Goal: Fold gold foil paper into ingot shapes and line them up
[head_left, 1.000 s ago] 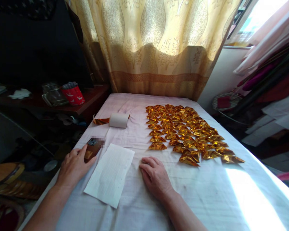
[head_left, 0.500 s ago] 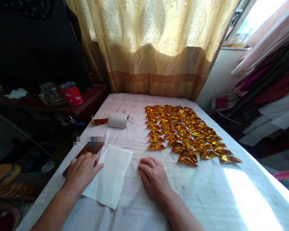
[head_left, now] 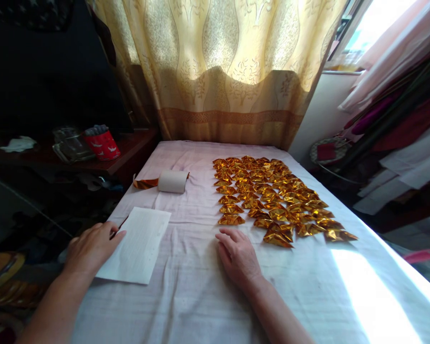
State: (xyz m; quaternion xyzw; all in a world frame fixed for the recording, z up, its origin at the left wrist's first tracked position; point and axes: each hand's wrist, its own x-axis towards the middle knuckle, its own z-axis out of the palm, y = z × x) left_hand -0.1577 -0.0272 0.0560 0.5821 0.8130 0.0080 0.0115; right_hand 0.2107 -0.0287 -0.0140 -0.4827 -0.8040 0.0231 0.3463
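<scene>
My left hand (head_left: pixel 93 246) is at the left edge of the bed, fingers curled over a brown phone (head_left: pixel 123 221) that shows only as a thin dark edge; the rest of it is hidden. A white sheet of paper (head_left: pixel 139 243) lies beside that hand, its left edge by my thumb. My right hand (head_left: pixel 238 253) rests on the sheet with loosely bent fingers and holds nothing. Just beyond it are rows of folded gold foil pieces (head_left: pixel 272 191). Farther left lies a pale cardboard tube (head_left: pixel 172 181) with orange-gold foil (head_left: pixel 145 184) sticking out.
The pale bed sheet (head_left: pixel 186 306) covers the surface under everything. On the dark side table stand a glass jug (head_left: pixel 71 144) and a red container (head_left: pixel 103 145) of pens. A patterned curtain (head_left: pixel 229 95) hangs at the back, and clothes (head_left: pixel 408 119) hang to the right.
My left hand has shifted left toward the bed's edge, the phone and paper moving with it. Most of the phone is now out of sight. My right hand has moved slightly right.
</scene>
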